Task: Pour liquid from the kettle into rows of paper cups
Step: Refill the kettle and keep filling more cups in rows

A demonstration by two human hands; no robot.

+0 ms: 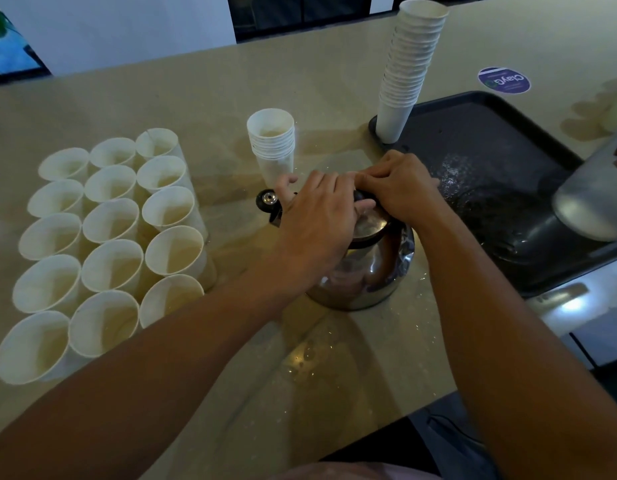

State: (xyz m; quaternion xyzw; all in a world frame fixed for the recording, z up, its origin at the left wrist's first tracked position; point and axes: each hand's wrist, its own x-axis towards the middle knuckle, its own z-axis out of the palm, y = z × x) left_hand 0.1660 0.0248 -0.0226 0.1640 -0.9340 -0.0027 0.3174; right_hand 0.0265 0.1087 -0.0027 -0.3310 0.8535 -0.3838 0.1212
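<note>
Left of the grip, w/ the spout (267,199) aimed that way, stand the paper cups (109,237) in rows. Both hands sit atop the kettle (362,271) on the counter (335,358): left hand (317,216) curled over the handle area, right hand (400,188) pinching at the lid knob. Left hand's nearer the cups; prob. the kettle swings left to pour.

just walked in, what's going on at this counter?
A person has both hands on the top of a shiny steel kettle standing on the beige counter: the left hand covers the black handle, the right hand grips at the lid. Nothing is being poured. Three rows of open white paper cups stand left of the kettle. A short cup stack sits behind it, and a tall stack stands on the black tray's corner.
</note>
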